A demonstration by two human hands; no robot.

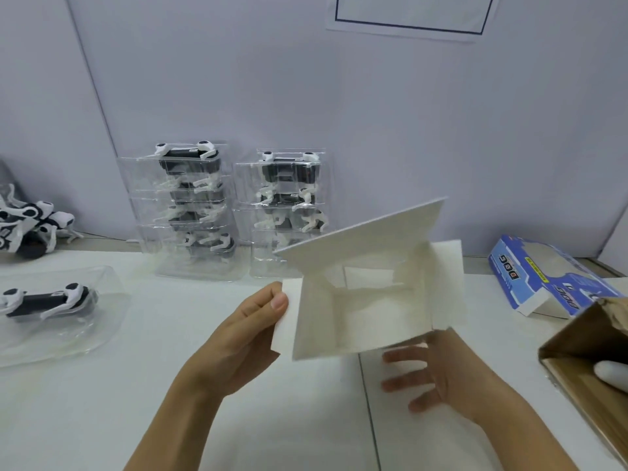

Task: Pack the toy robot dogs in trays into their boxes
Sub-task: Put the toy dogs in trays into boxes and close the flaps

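**Open box held above the table**

The left hand (253,321) pinches a side flap of the open white box (367,300), thumb on top. The right hand (438,372), fingers spread, supports the box from beneath. A toy dog in a clear tray (51,307) lies at the left; two stacks of trays (234,212) stand against the wall.

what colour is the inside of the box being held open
Plain white inside the open box, seen in the head view, the only view.
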